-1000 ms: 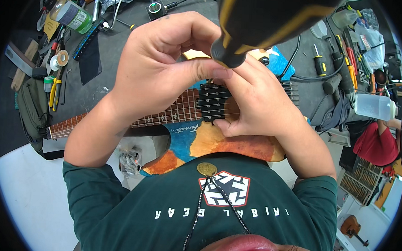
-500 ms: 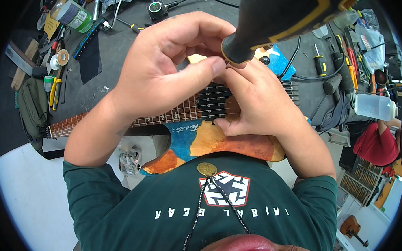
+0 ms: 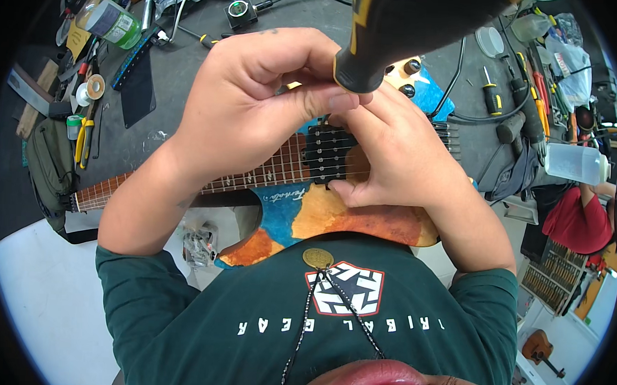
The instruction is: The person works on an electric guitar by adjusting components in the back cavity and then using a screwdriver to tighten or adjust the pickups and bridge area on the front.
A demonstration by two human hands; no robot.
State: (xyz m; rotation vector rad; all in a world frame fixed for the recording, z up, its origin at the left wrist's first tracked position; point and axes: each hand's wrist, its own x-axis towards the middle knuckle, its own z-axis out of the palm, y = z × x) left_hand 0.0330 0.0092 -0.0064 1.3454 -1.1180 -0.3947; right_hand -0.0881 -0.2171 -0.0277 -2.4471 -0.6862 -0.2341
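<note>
Head view: electric guitar (image 3: 335, 214), blue and orange body, lying across the dark surface (image 3: 190, 70) just before the person; black pickup (image 3: 331, 152) under the strings. Left hand (image 3: 257, 108) curled, thumb pressed near a black-and-yellow tool (image 3: 398, 31), grip on it probably, partly hidden. Right hand (image 3: 399, 155) closed, resting on the body beside the pickup.
</note>
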